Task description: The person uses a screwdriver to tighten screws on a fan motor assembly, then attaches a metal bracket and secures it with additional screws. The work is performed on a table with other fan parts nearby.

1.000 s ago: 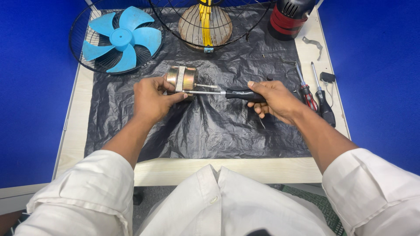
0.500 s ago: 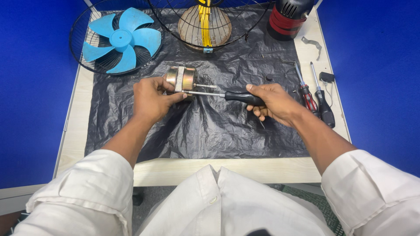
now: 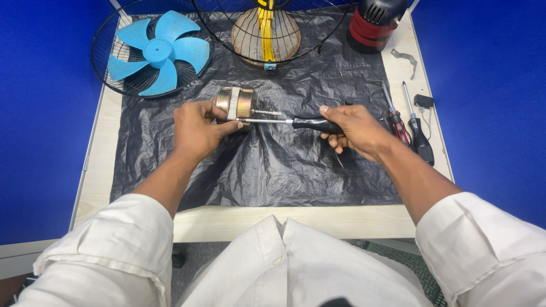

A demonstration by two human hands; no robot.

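Since the earlier views little has shifted: the fan motor (image 3: 236, 103) is kept clasped in the left hand (image 3: 196, 128) above the black plastic sheet (image 3: 273, 165), while the right hand (image 3: 355, 129), closed around the screwdriver (image 3: 296, 121), keeps its tip at the motor, so fastener work appears ongoing.

Packages: none to be seen on the table (image 3: 318, 222).
Labels: none clearly visible; a yellow strip (image 3: 265, 25) runs down the round tan part behind the wire grille at the top middle, and whether it is a sticker cannot be told.
Signs: none.
Screens: none.
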